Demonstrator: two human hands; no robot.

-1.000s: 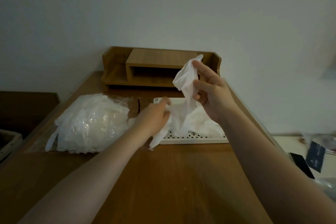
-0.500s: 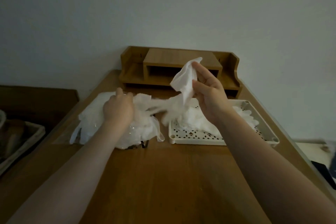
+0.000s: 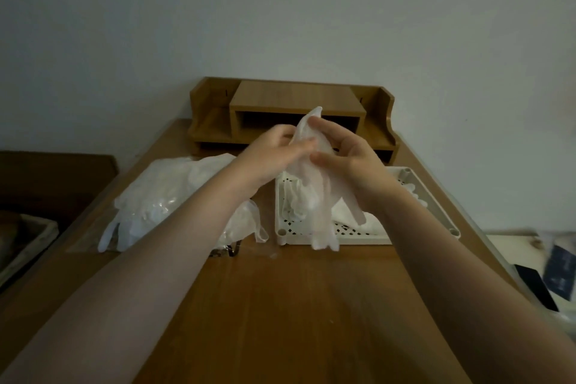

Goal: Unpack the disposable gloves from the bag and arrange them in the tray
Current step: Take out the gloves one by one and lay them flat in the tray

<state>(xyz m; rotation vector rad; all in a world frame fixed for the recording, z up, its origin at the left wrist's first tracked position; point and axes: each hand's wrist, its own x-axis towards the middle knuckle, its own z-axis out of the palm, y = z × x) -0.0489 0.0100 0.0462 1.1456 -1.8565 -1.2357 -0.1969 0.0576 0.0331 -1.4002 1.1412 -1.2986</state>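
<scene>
Both hands raised together above the far end of the tabletop [image 3: 299, 305]. Right hand [image 3: 352, 165]: fingers [image 3: 324, 129] curled, thumb and fingertips pinching the upper part of a thin translucent glove [image 3: 314, 196]. Left hand [image 3: 271, 156]: fingers pressed against the same glove from the other side, gripping it near the top. Glove hangs limp straight down from the fingers, its lower end dangling over the near rim of the white perforated tray [image 3: 436, 196]. Tray sits on the tabletop directly below and to the right of the fingers; more gloves [image 3: 343, 212] lie heaped in it. Clear bag [image 3: 162, 196], full of white gloves, lies on the tabletop below and to the left of the fingers, just beside the tray. Wooden desk organizer [image 3: 293, 100] stands beyond the fingers, against the wall.
</scene>
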